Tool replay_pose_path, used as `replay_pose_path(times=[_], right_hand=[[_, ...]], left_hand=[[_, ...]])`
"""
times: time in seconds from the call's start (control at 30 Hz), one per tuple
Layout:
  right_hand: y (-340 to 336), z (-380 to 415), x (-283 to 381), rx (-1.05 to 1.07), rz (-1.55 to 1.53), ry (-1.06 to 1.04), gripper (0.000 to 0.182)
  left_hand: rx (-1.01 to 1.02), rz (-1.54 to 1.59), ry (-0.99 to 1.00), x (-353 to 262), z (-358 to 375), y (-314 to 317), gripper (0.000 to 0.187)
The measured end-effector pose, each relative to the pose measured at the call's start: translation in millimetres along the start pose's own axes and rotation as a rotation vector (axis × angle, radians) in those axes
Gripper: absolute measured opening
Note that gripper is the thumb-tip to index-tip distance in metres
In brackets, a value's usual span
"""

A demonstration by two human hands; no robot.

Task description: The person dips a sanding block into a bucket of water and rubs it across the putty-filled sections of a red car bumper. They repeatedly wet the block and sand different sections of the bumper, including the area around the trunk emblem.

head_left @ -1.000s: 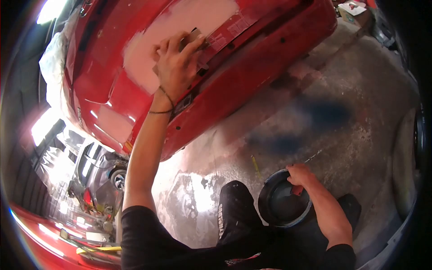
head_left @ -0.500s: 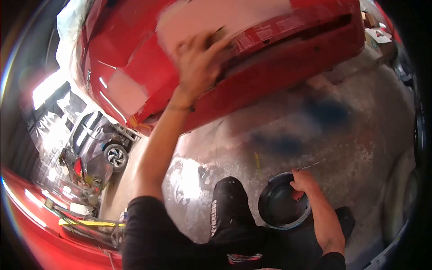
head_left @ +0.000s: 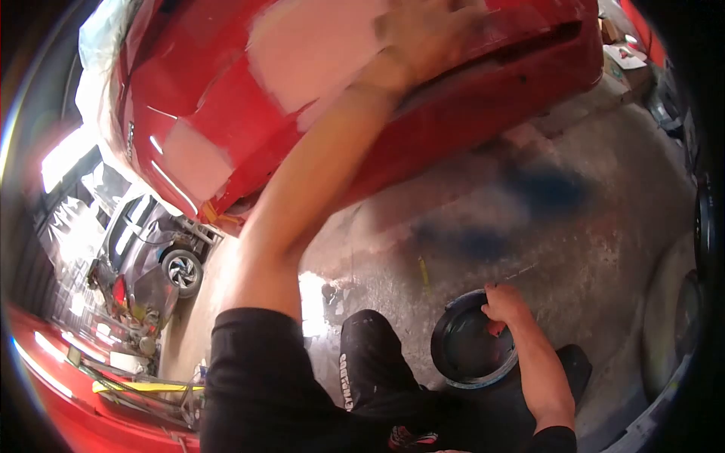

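Note:
My left hand [head_left: 427,38] reaches across to the red car panel [head_left: 461,121] at the top, over its surface near the long dark slot. Motion smears its fingers, and whatever may lie under them is hidden. Pale pink sanded-looking patches [head_left: 306,57] cover part of the panel left of this hand. Low on the right, my right hand [head_left: 504,306] is closed on the rim of a round black bucket [head_left: 472,347]. Something small and red shows below its fingers, inside the bucket, too unclear to name.
A grey car [head_left: 155,257] with a silver wheel stands at the left. White plastic sheeting [head_left: 102,98] hangs beside the red panel. Nearer, a red surface [head_left: 45,377] and a yellow strip [head_left: 143,387] lie at lower left. Boxes [head_left: 623,57] sit at upper right.
My left hand has moved right and upward along the red panel. My right hand still grips the bucket rim. The view has shifted slightly.

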State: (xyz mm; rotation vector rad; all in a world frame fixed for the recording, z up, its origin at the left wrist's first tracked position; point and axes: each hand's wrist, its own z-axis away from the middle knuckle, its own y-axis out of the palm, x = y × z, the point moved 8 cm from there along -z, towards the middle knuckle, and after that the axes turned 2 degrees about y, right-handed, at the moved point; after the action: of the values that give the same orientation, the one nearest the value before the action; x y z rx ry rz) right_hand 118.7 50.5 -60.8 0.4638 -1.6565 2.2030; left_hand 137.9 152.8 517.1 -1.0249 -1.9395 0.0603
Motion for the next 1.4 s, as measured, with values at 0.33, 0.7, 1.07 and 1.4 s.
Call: replay_pose_path(times=[0.33,0.7,1.07,1.4], right_hand=[[1.7,-2.1,-12.7,-0.010,-0.075,-0.013,0.057],[2.3,-3.7,-14.2,-0.065,-0.024,-0.072,0.051],[6.0,-5.0,-13.6,0.016,-0.102,-0.038,0.051],[4.1,-8.7,-10.2,-0.014,-0.126,-0.066,0.034]], left_hand=[[0.182,-0.268,0.043,40.0,55.3,-56.0,0.033],[0.104,-0.223,0.009,32.6,57.5,-48.1,0.027],[-0.083,-0.258,0.041,29.9,-43.2,-0.1,0.031],[0.019,-0.214,0.082,0.7,-64.0,24.3,0.035]])
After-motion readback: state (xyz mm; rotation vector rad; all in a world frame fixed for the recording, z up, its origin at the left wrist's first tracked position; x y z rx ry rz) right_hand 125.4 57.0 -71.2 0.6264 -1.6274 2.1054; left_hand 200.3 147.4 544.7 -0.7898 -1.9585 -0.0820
